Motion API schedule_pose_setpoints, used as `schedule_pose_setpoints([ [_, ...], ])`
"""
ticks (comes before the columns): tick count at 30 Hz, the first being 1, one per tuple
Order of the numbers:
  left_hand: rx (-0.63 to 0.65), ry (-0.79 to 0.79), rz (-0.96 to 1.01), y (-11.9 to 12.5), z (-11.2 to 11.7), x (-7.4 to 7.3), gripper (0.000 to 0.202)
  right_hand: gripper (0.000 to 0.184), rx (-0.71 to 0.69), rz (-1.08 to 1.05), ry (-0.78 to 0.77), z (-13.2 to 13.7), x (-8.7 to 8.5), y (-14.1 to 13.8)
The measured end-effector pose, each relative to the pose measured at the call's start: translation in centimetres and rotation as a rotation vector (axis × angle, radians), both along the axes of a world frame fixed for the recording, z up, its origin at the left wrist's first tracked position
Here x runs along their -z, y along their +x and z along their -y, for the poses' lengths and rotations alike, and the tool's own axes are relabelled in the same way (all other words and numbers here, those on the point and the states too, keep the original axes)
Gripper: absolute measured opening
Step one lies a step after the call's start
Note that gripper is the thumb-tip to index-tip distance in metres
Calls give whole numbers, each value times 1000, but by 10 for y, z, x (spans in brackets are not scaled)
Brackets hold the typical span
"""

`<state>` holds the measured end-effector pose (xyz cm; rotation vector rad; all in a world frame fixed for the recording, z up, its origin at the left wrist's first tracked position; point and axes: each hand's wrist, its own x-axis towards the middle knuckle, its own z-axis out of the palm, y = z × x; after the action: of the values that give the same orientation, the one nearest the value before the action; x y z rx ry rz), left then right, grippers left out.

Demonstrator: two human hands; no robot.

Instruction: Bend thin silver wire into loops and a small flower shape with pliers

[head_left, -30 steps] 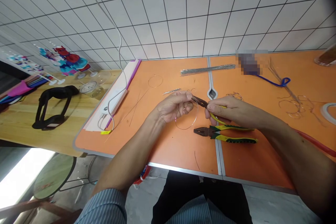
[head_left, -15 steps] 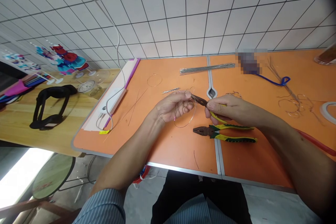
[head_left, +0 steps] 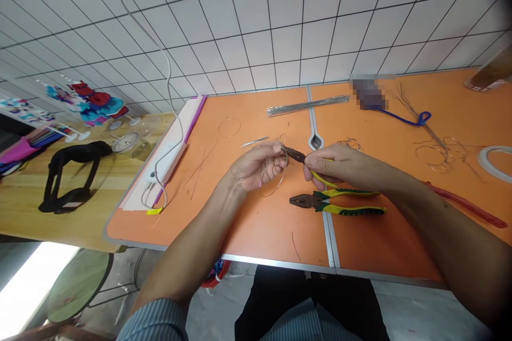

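Left hand (head_left: 256, 166) half closed, fingers pinching thin wire loop (head_left: 272, 194) threaded with pink bead (head_left: 260, 184); right hand (head_left: 340, 168) closed around yellow-handled pliers (head_left: 298, 156), tips at the wire beside left fingertips. Green-and-yellow combination pliers (head_left: 336, 203) just below, lying on orange surface (head_left: 256, 234); straight wire rods (head_left: 308, 105) farther off

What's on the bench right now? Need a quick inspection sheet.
Surface: orange table top with a metal seam.
Job's things: wire loop with a pink bead; yellow-handled pliers, tips beside the loop.
Grips: left hand pinches the loop; right hand closes on the pliers.
Clutter: combination pliers, bundled metal rods, wire scraps.
Cables: white cable into a power strip; blue cord.
Surroundings: tiled wall, wooden table, stool.
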<state>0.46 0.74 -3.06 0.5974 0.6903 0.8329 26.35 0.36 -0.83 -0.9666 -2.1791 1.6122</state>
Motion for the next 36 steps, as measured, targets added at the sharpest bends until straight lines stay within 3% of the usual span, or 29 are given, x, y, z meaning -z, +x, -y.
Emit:
schedule_pose_setpoints([
  [14, -10, 43, 57, -2, -1, 7, 7, 53, 5, -10, 10, 3, -4, -3],
  [25, -22, 80, 79, -2, 2, 5, 13, 48, 18, -27, -36, 3, -5, -4],
  [36, 5, 62, 67, -5, 1, 8, 11, 52, 1, -20, 35, 4, -5, -3],
])
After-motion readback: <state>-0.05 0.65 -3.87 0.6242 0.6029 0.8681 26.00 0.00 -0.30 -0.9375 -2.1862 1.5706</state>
